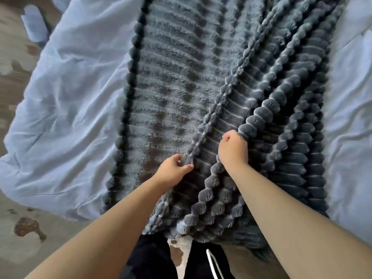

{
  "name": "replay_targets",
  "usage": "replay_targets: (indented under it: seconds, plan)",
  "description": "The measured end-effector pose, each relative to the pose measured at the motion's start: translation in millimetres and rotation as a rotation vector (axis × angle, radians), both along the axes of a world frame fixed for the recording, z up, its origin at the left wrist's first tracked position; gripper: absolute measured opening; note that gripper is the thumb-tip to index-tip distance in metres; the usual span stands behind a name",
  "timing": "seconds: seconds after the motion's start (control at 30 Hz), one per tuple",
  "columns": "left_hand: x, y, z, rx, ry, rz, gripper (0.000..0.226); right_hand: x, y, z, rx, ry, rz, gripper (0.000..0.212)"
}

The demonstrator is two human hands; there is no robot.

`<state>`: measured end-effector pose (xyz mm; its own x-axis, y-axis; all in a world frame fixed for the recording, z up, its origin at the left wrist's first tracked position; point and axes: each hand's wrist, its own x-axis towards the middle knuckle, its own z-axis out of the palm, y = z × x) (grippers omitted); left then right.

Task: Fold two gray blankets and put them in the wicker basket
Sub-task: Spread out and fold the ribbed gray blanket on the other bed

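Pale blue bedsheet (pixel 66 101) rumpled over the bed, patterned floor (pixel 18 222) at near left; nothing lying on top of the cloth. Gray ribbed blanket (pixel 177 81) spread down the middle of the bed, long axis near to far, right half bunched in ridged folds, near end hanging over the bed edge. Left hand (pixel 173 171) pinching a folded edge of the blanket between thumb and fingers. Right hand (pixel 233 150) clenched into a fist around a thick ridge just right of it.
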<state>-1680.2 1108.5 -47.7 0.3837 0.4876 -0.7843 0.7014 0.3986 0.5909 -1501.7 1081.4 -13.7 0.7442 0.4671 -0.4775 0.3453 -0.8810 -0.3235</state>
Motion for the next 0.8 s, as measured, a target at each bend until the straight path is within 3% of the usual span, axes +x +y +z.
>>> replay_targets:
  seconds: [0.07,0.2,0.23,0.33,0.4,0.43,0.57,0.63,0.73,0.8]
  plan:
    - [3.8,0.1,7.6,-0.090,-0.126,-0.054,0.021,4.8,21.8,-6.0,0.040,-0.085,0.024,0.025]
    - [4.3,2.6,28.0,-0.088,-0.293,-0.062,0.021,19.3,68.7,-13.4,-0.082,-0.049,-0.020,0.066]
    - [2.2,2.7,34.0,-0.050,-0.317,-0.039,0.019,25.0,77.1,-13.8,-0.122,-0.003,-0.040,0.061]
    - [-8.5,1.0,49.3,0.026,-0.354,0.126,0.013,35.0,94.7,0.6,-0.004,0.174,-0.182,0.009]
    - [-15.0,0.5,56.9,0.060,-0.365,0.290,0.012,30.5,112.3,13.0,0.208,0.270,-0.226,0.012]
    - [-18.1,1.3,58.9,0.085,-0.356,0.361,0.012,22.9,123.2,21.4,0.319,0.302,-0.188,0.031]
    - [-38.5,10.3,53.2,0.200,-0.262,0.554,0.015,-26.0,170.7,43.4,0.539,0.328,0.138,0.026]
    - [-55.5,18.4,41.6,0.237,-0.161,0.709,0.019,-55.8,193.7,36.3,0.529,0.338,0.259,0.018]
    - [-88.0,30.5,20.7,0.335,0.058,1.029,0.018,-102.2,216.8,3.2,0.474,0.399,0.419,0.023]
    - [-108.6,34.2,4.1,0.356,0.241,1.058,0.020,-126.6,219.7,-27.6,0.300,0.398,0.551,0.034]
